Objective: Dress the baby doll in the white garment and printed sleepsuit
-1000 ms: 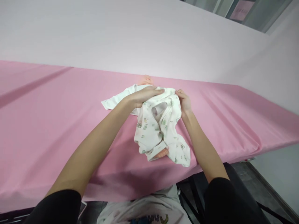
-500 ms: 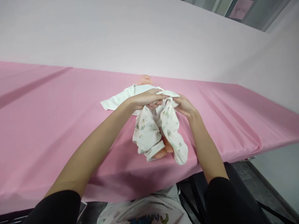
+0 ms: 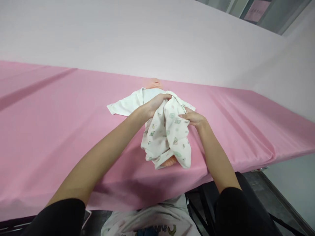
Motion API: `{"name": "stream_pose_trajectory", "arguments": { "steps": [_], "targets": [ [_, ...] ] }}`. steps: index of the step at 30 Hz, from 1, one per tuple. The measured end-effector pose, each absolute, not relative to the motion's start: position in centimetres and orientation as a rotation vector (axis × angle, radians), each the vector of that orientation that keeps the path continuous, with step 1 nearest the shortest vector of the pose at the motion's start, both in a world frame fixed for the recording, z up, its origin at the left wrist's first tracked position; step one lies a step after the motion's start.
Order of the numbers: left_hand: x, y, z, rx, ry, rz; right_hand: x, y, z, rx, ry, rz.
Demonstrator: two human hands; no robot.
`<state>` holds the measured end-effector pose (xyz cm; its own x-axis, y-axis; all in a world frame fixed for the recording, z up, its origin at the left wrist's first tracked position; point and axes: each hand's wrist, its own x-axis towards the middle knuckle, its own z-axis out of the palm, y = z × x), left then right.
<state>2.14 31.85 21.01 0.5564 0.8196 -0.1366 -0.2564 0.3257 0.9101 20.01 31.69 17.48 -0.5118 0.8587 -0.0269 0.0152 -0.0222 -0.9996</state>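
Doll [image 3: 154, 84] lies face up on the pink-covered tabletop [image 3: 61, 131], chin end near the wall [image 3: 147, 42], feet toward the person. White top [image 3: 129, 102] covers its chest — one sleeve spread flat out to the left, the other partly hidden, its end showing just beyond the right hand. Printed trousers [image 3: 178, 132] (white, small green figures) sit bunched over the doll's lower body, near the front edge of the tabletop. Left hand [image 3: 157, 104] is at the waist end, grip pinching the upper edge of the trousers, forearm crossing over the white top. Right hand [image 3: 194, 117] is at the right side, grip pinching the cloth of the right-hand leg between thumb and fingers (some fingers hidden by fabric). That leg hangs loose-looking, its end draped beside the other. Toes [image 3: 169, 161] show at the left-hand cuff; the second foot is hidden.
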Motion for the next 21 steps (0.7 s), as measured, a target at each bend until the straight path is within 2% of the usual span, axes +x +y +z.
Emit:
{"name": "stream_pose_trajectory", "arguments": {
  "steps": [4, 11, 16, 21],
  "targets": [
    [2.0, 31.7, 20.9, 1.011, 0.614, 0.678, 19.9, 31.6, 17.8, -0.768, -1.471, 1.605],
    [-0.1, 32.2, 21.5, 1.359, 0.697, 0.582, 19.2, 31.7, 17.7, -0.839, -1.377, 1.582],
    [0.3, 32.2, 21.3, 1.443, 0.655, 0.715, 20.2, 31.1, 17.6, -0.897, -1.698, 1.655],
    [1.4, 31.9, 20.4, 1.374, 0.644, 0.761, 19.7, 31.7, 18.0, -0.825, -1.416, 1.574]
  ]
}}
